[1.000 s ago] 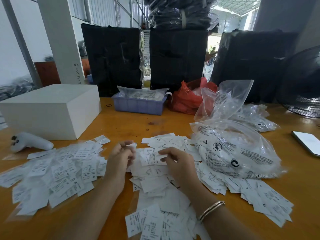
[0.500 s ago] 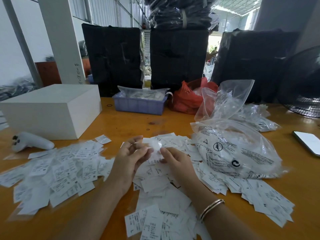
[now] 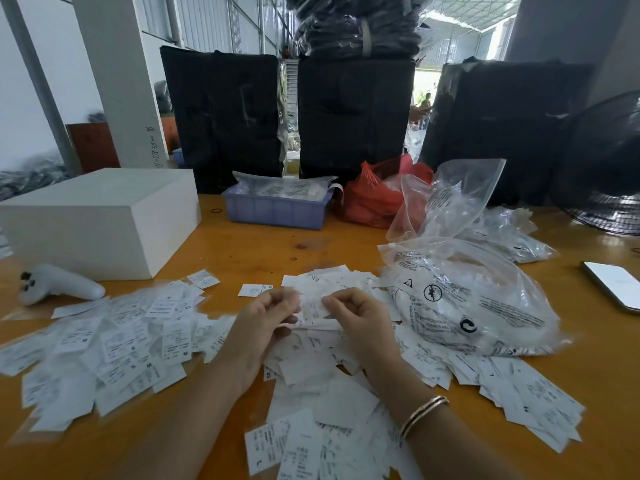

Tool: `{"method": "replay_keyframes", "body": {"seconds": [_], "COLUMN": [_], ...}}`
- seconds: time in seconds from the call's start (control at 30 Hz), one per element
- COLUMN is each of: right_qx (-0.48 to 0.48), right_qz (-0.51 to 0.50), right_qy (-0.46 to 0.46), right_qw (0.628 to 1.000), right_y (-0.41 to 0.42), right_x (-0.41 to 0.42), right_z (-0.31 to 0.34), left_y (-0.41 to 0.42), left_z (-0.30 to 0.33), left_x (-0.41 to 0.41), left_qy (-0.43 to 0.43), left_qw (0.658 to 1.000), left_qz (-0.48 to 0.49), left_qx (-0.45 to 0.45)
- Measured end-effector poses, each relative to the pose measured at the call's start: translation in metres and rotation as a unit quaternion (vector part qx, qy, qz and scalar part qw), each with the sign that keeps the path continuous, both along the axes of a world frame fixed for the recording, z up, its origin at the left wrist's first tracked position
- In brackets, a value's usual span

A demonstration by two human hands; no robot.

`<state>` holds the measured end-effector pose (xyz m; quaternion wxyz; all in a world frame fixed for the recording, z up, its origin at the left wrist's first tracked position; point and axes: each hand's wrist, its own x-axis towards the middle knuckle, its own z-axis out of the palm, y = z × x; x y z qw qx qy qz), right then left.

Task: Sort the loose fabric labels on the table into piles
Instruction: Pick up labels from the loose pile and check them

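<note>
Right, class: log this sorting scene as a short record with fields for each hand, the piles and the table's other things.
left hand: pinches label
right hand: pinches same label
left pile: spread labels, size letters showing
middle pile: under both hands
clear bag: right of hands
white box: far left
phone: right edge

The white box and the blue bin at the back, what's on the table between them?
In the head view, bare orange table separates the white box from the blue bin, apart from one small dark ring beside the bin.

Label text blurred; fan cut off right.
</note>
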<state>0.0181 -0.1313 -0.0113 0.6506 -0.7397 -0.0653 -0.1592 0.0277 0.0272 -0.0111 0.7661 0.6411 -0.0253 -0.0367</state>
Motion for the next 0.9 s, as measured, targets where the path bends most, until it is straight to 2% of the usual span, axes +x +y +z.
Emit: {"method": "replay_keyframes", "body": {"seconds": [0.1,0.17,0.3,0.43,0.6,0.9], "right_qx": [-0.059,-0.061,0.05,0.121,0.074,0.04], "right_qz": [0.021,0.028,0.022,0.039,0.025,0.023], "right_qy": [-0.011,-0.016,0.002,-0.014,-0.055,-0.05], "right_qw": [0.998,0.998,0.999,0.992,0.995,0.998], "right_y": [0.005,0.006,-0.001,-0.005,-0.003,0.0], "right_x": [-0.002,-0.002,0.0,-0.001,0.0,-0.003], "right_z": [-0.002,-0.001,0.0,0.002,0.0,0.001], "left_y": [0.0,-0.001,0.001,0.005,0.003,0.007], "left_z": [-0.001,-0.002,-0.001,0.001,0.0,-0.004], "left_x": [-0.002,-0.003,0.001,0.002,0.003,0.008], "left_qy": [-0.012,-0.024,-0.002,0.018,0.035,0.024], "left_qw": [0.999,0.998,0.997,0.998,0.997,0.997], "left_qz": [-0.02,0.004,0.069,0.062,0.068,0.077], "left_qx": [0.036,0.065,0.031,-0.02,-0.014,-0.008]}}
